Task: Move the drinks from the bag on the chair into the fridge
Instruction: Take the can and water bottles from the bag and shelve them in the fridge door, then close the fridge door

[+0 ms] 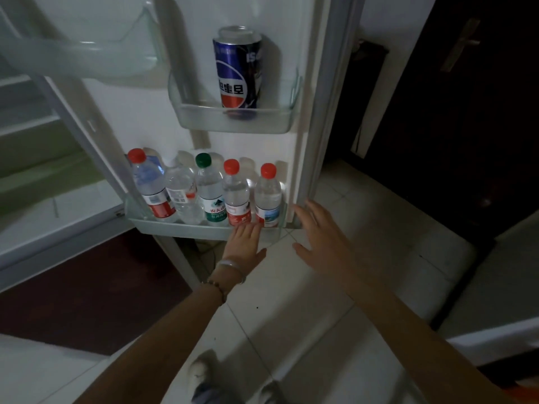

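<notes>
**Drinks lining the fridge door, both hands empty**

Nearest, both arms are stretching toward the open fridge door (131,112). The left hand (245,246) is laying straight fingers against the clear front of the lower door shelf (180,227), gripping nothing. The right hand (318,237) is hovering spread and empty just beside the shelf's right end. Five water bottles (210,193) are standing upright there, touching in a row. Farther up, a blue can (237,71) is standing alone in the upper door shelf (233,121). Bag and chair are out of view. A placing step seems to be finishing; next calls for turning back to the bag for any remaining drinks.
</notes>
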`<state>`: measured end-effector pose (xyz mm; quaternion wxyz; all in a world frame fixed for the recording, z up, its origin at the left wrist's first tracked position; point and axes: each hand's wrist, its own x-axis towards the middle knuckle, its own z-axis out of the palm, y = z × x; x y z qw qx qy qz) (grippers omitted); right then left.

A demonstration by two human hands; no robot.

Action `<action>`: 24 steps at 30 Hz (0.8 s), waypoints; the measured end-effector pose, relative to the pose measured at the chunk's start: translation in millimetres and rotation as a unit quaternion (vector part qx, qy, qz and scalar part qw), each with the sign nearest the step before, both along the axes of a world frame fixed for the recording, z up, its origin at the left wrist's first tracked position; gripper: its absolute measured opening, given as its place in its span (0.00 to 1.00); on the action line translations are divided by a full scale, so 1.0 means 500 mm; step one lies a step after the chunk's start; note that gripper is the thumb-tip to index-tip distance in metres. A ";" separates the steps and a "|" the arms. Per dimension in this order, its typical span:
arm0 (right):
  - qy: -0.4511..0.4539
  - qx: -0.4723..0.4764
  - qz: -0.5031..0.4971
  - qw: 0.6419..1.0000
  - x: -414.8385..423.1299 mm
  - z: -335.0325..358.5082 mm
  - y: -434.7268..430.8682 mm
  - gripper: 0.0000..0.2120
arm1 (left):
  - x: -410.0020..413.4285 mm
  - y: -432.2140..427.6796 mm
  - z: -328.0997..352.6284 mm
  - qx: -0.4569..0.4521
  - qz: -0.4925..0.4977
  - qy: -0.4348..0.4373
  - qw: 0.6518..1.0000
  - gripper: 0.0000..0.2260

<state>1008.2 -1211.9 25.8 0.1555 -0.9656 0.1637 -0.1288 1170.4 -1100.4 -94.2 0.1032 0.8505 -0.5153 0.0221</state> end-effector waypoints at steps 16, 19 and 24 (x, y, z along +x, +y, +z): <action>-0.095 -0.022 0.007 0.995 -0.094 0.041 0.072 0.35 | -0.060 0.190 -0.004 0.030 0.028 -0.060 0.997 0.30; -0.103 -0.022 -0.007 0.994 -0.116 0.064 0.118 0.36 | -0.070 0.251 -0.001 0.049 0.042 -0.080 0.995 0.31; -0.098 -0.013 -0.003 0.995 -0.157 0.092 0.195 0.40 | -0.115 0.363 0.044 0.019 0.045 -0.063 0.997 0.33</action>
